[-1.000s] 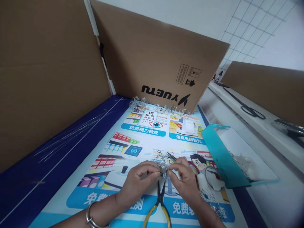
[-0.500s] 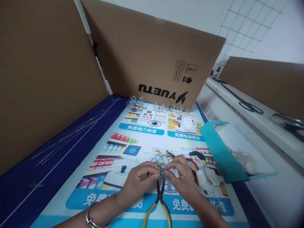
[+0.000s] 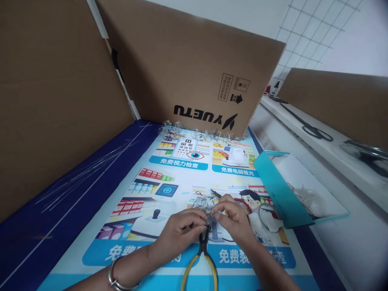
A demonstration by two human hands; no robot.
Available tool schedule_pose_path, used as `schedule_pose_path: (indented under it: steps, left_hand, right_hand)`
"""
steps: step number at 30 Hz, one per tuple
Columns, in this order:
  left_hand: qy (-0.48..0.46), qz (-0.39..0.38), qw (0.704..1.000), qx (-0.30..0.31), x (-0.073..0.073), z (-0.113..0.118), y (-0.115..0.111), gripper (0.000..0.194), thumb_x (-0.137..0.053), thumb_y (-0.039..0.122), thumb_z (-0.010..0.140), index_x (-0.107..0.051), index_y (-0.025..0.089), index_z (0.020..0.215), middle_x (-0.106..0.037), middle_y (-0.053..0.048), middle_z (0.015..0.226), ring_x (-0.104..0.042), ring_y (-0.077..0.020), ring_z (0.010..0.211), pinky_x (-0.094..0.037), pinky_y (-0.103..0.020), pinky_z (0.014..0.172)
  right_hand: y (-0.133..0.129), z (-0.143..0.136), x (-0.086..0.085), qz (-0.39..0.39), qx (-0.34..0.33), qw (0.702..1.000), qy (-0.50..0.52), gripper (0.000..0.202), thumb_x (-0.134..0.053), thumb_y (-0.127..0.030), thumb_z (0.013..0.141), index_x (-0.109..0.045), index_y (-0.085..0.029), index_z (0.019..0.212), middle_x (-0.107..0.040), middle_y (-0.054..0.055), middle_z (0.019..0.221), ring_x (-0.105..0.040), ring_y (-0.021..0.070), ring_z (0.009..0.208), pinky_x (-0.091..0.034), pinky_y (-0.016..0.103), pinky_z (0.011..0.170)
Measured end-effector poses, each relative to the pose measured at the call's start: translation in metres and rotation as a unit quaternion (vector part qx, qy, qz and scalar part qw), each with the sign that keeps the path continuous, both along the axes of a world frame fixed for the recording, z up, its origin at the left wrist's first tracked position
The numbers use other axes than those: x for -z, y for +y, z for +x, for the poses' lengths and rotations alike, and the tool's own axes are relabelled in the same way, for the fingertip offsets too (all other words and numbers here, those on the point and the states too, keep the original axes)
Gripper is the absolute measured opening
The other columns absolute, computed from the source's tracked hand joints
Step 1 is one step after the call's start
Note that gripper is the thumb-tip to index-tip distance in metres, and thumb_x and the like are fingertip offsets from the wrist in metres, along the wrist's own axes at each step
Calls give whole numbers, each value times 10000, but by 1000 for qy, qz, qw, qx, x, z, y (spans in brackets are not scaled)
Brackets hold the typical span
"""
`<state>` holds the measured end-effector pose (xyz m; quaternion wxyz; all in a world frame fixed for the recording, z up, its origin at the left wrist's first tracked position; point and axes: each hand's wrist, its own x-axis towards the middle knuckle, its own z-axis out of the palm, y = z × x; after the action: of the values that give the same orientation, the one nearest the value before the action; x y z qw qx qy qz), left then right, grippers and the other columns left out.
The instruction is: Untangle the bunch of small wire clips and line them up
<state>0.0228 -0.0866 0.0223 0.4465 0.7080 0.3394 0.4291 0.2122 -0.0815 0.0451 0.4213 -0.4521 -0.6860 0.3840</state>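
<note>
A tangle of thin silvery wire (image 3: 200,201) sits at the tips of my fingers, above the printed mat. My left hand (image 3: 185,229) pinches its near end between thumb and forefinger. From the other side my right hand (image 3: 232,217) has thumb and fingertips closed on the wire. Below them lie pliers with yellow handles (image 3: 203,247), jaws pointing away from me beneath my fingertips. Behind my right hand a red-handled tool (image 3: 246,205) is partly hidden, its dark tip showing near the tangle.
Wire pieces (image 3: 197,135) line the foot of the cardboard panel (image 3: 194,68). Straight wires (image 3: 87,171) lie on the blue cloth at left. At right are a wire coil (image 3: 266,218) on white material, a turquoise box (image 3: 281,194), and scissors (image 3: 317,131) on a ledge.
My right hand's fingers have shifted slightly up and away from my left hand's fingertips. My left hand stays close to the same place. The whole view has shifted a little.
</note>
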Motion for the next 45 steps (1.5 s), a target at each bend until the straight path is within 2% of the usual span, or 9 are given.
schedule_pose_path:
  steps: [4,8,15,21,25,30,35,40,45]
  left_hand:
    - [15,62,998,4,4,-1,0,106,-584,101,758,-661,163,795,-661,-74,884,-624,-161,843,-510,-277,757]
    - [21,109,994,-3,4,0,-2,138,-574,76,757,-649,167,829,-657,-67,887,-613,-154,857,-499,-271,771]
    - [-16,-28,999,-25,-1,1,-3,89,-586,134,766,-667,161,738,-646,-62,841,-606,-160,840,-482,-276,775]
    - [-91,-136,986,-29,-3,-2,-3,97,-590,219,786,-640,151,739,-633,-63,862,-594,-169,855,-457,-303,819]
    - [-93,-157,983,-21,-3,-1,-6,109,-593,241,785,-635,152,739,-621,-76,962,-578,-181,935,-435,-316,874]
    - [-30,-96,994,-37,-7,0,-11,110,-563,236,797,-626,161,746,-625,-86,985,-574,-188,967,-442,-315,872]
    - [65,10,997,-43,-10,0,-16,111,-489,207,833,-590,187,792,-622,-69,1011,-566,-178,969,-457,-301,843]
    - [165,144,975,-31,-13,1,-21,107,-439,143,834,-535,191,831,-589,-79,1110,-521,-202,1019,-410,-366,881]
    - [233,171,957,-18,-19,5,-26,123,-405,117,824,-491,183,766,-548,-88,1201,-483,-232,1029,-398,-403,824]
  right_hand:
    - [-1,0,1,-18,-2,999,41,94,-543,-128,751,-612,-190,737,-488,13,756,-499,157,769,-390,287,705]
    - [-3,-2,-1,2,7,1000,17,59,-568,-136,733,-575,-187,706,-480,9,753,-490,158,765,-388,291,706]
    - [-6,-7,-9,96,-5,989,-109,63,-543,-161,770,-578,-184,722,-467,24,747,-469,173,781,-381,319,701]
    - [-9,-8,-8,171,-41,965,-197,93,-500,-138,801,-578,-183,782,-475,33,756,-449,173,768,-367,343,704]
    - [-10,-10,-1,184,-19,962,-201,86,-502,-125,795,-563,-185,802,-482,31,757,-448,173,766,-363,344,694]
    - [-11,-11,5,189,10,966,-173,81,-517,-119,774,-547,-192,791,-477,19,748,-455,172,772,-367,349,711]
    - [-12,-14,7,166,38,967,-188,90,-568,-131,710,-549,-192,774,-475,25,774,-454,185,790,-377,356,727]
    - [-13,-17,8,149,71,967,-192,87,-552,-123,721,-563,-201,759,-494,24,759,-457,189,790,-376,364,744]
    - [-14,-20,7,112,100,970,-194,117,-550,-96,688,-578,-201,730,-488,21,745,-459,192,789,-376,368,765]
